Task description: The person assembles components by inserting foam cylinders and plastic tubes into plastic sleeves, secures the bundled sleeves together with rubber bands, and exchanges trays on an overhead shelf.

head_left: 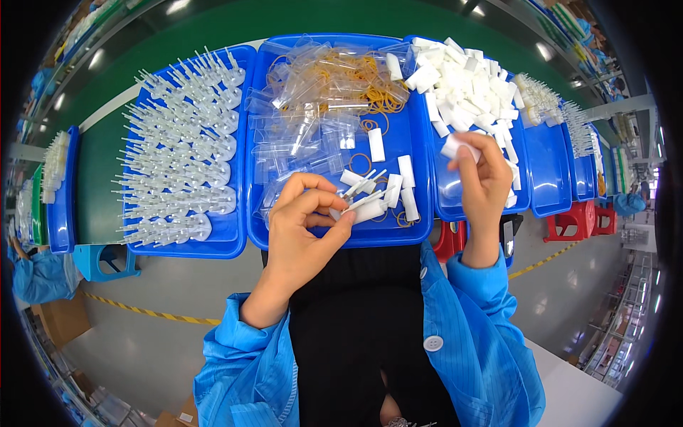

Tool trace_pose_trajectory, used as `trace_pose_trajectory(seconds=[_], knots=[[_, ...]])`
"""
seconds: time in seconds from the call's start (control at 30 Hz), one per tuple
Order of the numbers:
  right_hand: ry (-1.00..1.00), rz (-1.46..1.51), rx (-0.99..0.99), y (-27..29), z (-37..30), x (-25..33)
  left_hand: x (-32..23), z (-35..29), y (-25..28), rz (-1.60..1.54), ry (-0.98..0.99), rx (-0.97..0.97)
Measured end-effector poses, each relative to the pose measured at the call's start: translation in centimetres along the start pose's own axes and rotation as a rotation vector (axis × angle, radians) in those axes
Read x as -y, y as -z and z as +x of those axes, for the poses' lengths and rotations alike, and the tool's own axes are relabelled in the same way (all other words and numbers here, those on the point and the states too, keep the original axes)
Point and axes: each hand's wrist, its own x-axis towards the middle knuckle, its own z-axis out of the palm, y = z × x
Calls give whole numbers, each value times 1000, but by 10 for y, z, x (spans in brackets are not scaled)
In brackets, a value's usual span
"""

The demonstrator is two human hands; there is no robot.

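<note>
My left hand [302, 231] is over the front of the middle blue tray [388, 139], its fingers pinched on a white plastic part with thin stems [353, 191]. White blocks [370, 211] sit right beside these stems; whether the hand grips any of them cannot be made out. My right hand [484, 181] is raised over the front of the right-hand blue tray [449, 199]. Between its thumb and fingers is a small white block [459, 149], slightly blurred. Loose white blocks [405, 172] lie in the middle tray between the two hands.
Clear plastic sleeves [295, 142] and tan rubber bands [356, 78] fill the middle tray's back and left. White blocks [462, 82] are heaped in the right-hand tray. Rows of white stemmed parts [181, 153] stand in the left tray [238, 238]. Stools [573, 220] stand beyond.
</note>
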Motion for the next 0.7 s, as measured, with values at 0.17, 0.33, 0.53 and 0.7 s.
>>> trace_pose_trajectory(seconds=[0.17,0.33,0.53,0.7], knots=[[-112,296,213,-16,-19,32,3,-3,-3,219,-178,-87],[31,265,226,-21,-23,33,3,-4,-5,347,-358,-157],[189,165,261,-34,-26,46,0,-4,-7,348,-492,-188],[72,245,266,-34,-27,46,1,-5,-6,348,-479,-201]])
